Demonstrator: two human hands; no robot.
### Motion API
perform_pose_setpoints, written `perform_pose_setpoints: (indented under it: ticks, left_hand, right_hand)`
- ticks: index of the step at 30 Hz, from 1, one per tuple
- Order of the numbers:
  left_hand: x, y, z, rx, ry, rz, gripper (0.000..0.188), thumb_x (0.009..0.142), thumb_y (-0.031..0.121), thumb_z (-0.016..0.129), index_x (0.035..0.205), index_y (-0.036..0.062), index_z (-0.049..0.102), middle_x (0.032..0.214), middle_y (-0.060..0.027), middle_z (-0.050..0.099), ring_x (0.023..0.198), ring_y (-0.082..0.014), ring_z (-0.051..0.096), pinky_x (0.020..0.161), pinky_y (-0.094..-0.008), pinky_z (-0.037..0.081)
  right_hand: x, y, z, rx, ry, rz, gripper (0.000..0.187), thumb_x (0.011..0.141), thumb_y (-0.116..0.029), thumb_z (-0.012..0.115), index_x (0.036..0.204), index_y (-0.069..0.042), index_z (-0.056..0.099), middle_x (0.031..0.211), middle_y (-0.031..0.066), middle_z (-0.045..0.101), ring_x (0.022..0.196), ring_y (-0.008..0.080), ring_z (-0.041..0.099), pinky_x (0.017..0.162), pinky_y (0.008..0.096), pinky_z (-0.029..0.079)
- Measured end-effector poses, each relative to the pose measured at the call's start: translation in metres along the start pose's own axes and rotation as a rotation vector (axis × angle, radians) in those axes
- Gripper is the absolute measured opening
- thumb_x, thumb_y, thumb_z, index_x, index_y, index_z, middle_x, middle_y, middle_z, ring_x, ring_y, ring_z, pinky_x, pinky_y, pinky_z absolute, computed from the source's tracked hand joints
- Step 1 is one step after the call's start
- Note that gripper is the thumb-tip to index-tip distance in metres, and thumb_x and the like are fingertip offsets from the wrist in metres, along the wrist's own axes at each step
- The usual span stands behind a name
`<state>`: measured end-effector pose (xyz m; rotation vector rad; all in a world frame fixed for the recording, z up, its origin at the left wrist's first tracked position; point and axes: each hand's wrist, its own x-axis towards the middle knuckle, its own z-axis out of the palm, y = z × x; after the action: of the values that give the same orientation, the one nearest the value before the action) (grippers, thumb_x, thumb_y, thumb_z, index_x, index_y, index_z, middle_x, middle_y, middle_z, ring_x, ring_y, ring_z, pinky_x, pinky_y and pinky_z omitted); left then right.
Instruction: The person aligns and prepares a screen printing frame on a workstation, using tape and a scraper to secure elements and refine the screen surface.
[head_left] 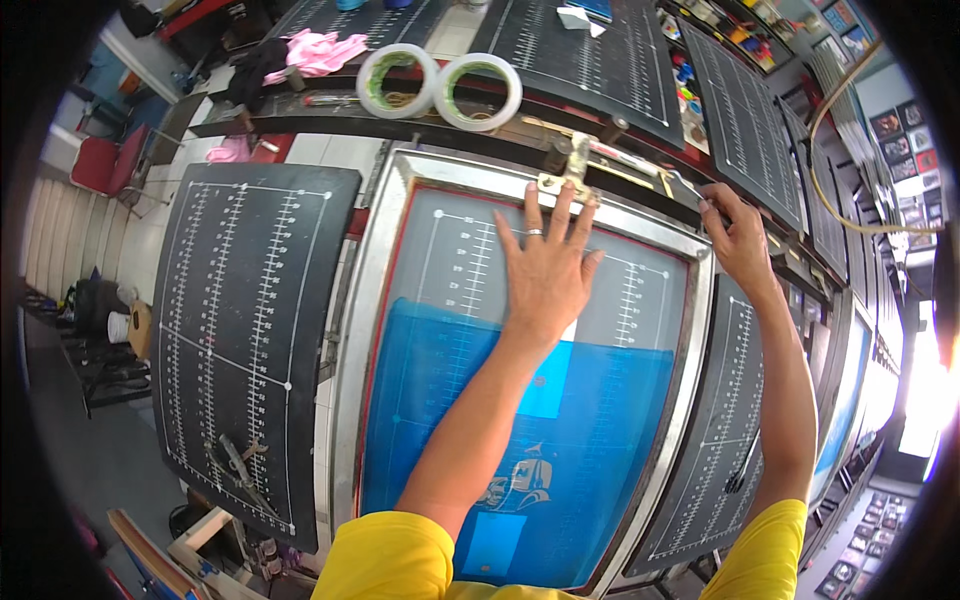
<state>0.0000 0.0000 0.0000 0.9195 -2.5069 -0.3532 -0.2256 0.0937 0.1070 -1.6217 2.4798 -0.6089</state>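
In front of me lies a screen printing frame (361, 290) with metal sides. Blue emulsion (620, 420) covers the lower part of its mesh, with a small figure design and pale rectangles in it. My left hand (548, 262) is open, fingers spread, reaching over the upper mesh to a metal clamp (578, 160) at the frame's far edge. The fingertips rest on the clamp's lower plate. My right hand (738, 228) is beyond the frame's far right corner, thumb and fingers pinched at a thin pale item too small to name.
Two tape rolls (397, 82) stand on the rail beyond the frame. A black marked board (250, 350) with metal tools (240, 468) lies to the left; another marked board (705, 430) is at right. A pink cloth (315, 52) lies at the far left.
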Motion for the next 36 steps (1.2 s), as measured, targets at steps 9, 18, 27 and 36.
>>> perform_pose_setpoints:
  ticks: [9,18,27,36]
  left_hand:
    - [-0.002,-0.007,-0.001,-0.060,0.033,-0.014,0.055,0.092,0.043,0.053,0.141,0.0195,0.046,0.153,-0.0081,0.026,0.143,-0.0418,0.015,0.105,-0.0721,0.016]
    - [0.000,-0.003,-0.006,-0.133,0.002,-0.040,0.054,0.093,0.040,0.053,0.141,0.0171,0.047,0.153,-0.0064,0.028,0.145,-0.0374,0.011,0.108,-0.0705,0.012]
    - [0.000,-0.007,-0.004,-0.145,0.101,-0.035,0.048,0.091,0.037,0.056,0.134,0.0145,0.052,0.144,-0.0085,0.040,0.142,-0.0404,0.020,0.104,-0.0727,0.018]
    - [0.001,-0.006,-0.011,-0.129,-0.081,-0.055,0.055,0.093,0.039,0.053,0.143,0.0174,0.043,0.156,-0.0059,0.024,0.146,-0.0368,0.008,0.109,-0.0705,0.011]
  right_hand:
    - [0.079,-0.144,0.064,-0.262,-0.079,-0.435,0.018,0.088,-0.023,0.060,0.104,-0.013,0.060,0.074,0.0148,0.066,0.073,0.0360,0.065,0.063,0.0480,0.049]
    - [0.134,-0.206,0.126,-0.219,-0.147,-0.582,0.018,0.085,-0.015,0.058,0.099,-0.005,0.063,0.078,0.0181,0.067,0.072,0.0353,0.067,0.063,0.0461,0.053]
    - [0.131,-0.204,0.128,-0.322,-0.260,-0.541,0.017,0.081,-0.016,0.058,0.092,-0.008,0.067,0.079,0.0157,0.068,0.074,0.0334,0.068,0.065,0.0444,0.054]
    - [0.147,-0.224,0.134,-0.388,-0.200,-0.726,0.014,0.075,-0.011,0.061,0.085,-0.007,0.071,0.080,0.0150,0.069,0.074,0.0332,0.069,0.066,0.0436,0.055]
